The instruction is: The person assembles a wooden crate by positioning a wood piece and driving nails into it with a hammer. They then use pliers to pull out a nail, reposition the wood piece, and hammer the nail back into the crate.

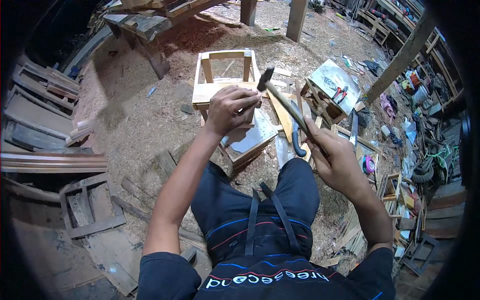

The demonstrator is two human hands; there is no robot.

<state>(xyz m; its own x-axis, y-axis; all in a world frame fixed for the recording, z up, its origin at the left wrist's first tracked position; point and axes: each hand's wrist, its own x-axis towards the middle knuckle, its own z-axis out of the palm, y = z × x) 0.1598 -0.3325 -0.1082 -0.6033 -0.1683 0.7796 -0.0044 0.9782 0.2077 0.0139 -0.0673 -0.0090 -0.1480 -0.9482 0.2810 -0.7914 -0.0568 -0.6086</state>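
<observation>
Hammer (287, 107) work at the wooden frame (215, 92) seems to be the step in hand. The frame stands at twelve o'clock from the person's lap, over a pale-topped box (257, 134). The right hand (337, 159) grips the hammer, its fingers closed around the handle, with the head raised just beside the left fingertips, at one o'clock from them. The left hand (227, 111) is at the frame's near side, fingers bent and drawn together; whether they pinch a nail or press on the wood, one cannot tell.

A blow from this pose would call for a steady frame, a straight swing and left fingertips kept out of the head's path. A glancing hit could catch them or jar the frame.

A blue-handled saw (298, 145) lies at one o'clock from the lap, with red-handled pliers (341, 93) farther out that way on a small table (327, 75). A pink tape measure (369, 164) sits at two o'clock.
</observation>
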